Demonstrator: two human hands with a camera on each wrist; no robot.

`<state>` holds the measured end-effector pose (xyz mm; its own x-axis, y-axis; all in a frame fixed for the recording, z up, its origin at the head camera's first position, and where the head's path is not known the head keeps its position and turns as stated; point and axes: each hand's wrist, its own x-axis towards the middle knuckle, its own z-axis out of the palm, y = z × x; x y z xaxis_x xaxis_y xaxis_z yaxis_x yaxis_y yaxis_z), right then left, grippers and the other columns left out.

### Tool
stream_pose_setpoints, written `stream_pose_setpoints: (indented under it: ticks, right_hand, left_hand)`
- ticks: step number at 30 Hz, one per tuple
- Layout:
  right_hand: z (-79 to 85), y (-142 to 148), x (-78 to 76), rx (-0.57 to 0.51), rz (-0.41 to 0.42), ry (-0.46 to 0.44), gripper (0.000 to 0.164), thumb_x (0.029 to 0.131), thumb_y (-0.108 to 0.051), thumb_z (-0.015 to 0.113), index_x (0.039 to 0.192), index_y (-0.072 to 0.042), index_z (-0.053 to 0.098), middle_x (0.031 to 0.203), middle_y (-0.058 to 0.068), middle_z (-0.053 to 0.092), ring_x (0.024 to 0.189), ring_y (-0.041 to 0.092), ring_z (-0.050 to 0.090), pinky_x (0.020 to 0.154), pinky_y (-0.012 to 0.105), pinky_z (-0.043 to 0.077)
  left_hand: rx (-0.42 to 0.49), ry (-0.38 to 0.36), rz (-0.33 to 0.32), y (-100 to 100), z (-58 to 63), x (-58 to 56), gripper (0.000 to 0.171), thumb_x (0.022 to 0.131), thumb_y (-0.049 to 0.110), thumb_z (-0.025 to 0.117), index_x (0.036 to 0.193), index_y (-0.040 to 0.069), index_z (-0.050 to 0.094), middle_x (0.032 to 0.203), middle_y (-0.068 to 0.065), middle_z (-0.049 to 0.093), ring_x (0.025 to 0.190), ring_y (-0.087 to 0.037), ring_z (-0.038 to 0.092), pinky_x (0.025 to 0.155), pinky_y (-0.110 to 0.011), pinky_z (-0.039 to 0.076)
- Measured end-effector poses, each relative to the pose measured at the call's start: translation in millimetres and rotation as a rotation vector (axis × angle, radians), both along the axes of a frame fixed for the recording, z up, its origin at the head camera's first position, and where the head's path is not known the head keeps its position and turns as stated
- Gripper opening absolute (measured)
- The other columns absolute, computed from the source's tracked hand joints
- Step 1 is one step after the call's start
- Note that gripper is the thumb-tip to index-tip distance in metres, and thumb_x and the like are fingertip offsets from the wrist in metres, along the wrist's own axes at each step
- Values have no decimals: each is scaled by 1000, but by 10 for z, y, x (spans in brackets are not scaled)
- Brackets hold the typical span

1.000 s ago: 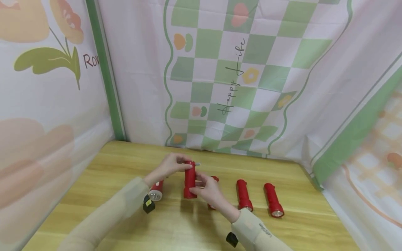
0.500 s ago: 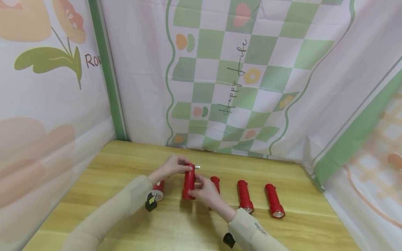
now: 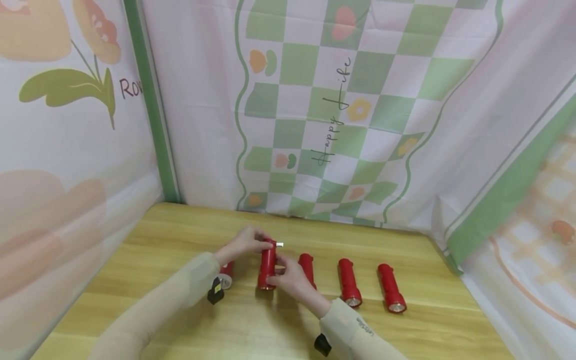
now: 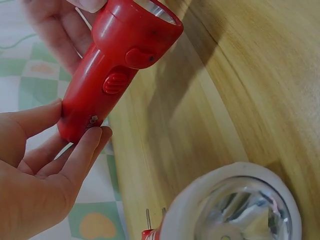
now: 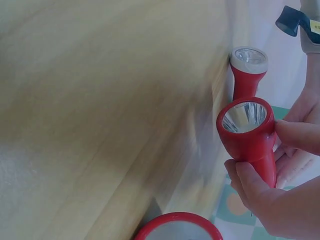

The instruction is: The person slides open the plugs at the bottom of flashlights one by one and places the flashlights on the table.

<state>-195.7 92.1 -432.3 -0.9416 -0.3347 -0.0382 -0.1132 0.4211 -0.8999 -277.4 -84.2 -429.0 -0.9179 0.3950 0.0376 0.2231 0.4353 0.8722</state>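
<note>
Both hands hold one red flashlight (image 3: 268, 264) over the table, its lens end toward the person. My left hand (image 3: 245, 243) pinches the tail end between thumb and fingers, and small metal prongs (image 3: 280, 244) stick out sideways there. My right hand (image 3: 292, 278) grips the wider head. In the left wrist view, a ridged slide switch (image 4: 115, 83) shows on the body. The right wrist view looks into its silvery reflector (image 5: 244, 118). A second flashlight with a white rim (image 4: 187, 210) lies left of the held one, partly behind the left wrist; bare prongs stick up from it.
Three more red flashlights lie in a row to the right: a near one (image 3: 307, 267) partly behind the right hand, a middle one (image 3: 347, 281) and a far one (image 3: 390, 287). Printed curtains (image 3: 202, 125) enclose the wooden table (image 3: 427, 260) at the back and sides.
The held flashlight has come down a little and shifted slightly left with both hands. More of the nearest flashlight on the right now shows past the right hand.
</note>
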Motion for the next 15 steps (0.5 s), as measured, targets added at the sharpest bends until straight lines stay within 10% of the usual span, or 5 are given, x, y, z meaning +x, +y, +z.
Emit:
stream_pose_setpoints:
  ticks: [15]
  right_hand:
    - [-62, -2, -18, 35, 25, -4, 66, 81, 5, 72, 139, 13, 43, 131, 34, 56, 113, 46, 64, 89, 45, 60]
  left_hand:
    - [-90, 49, -27, 1, -95, -49, 19, 90, 15, 69, 102, 1, 73, 98, -13, 76, 86, -12, 67, 78, -21, 54]
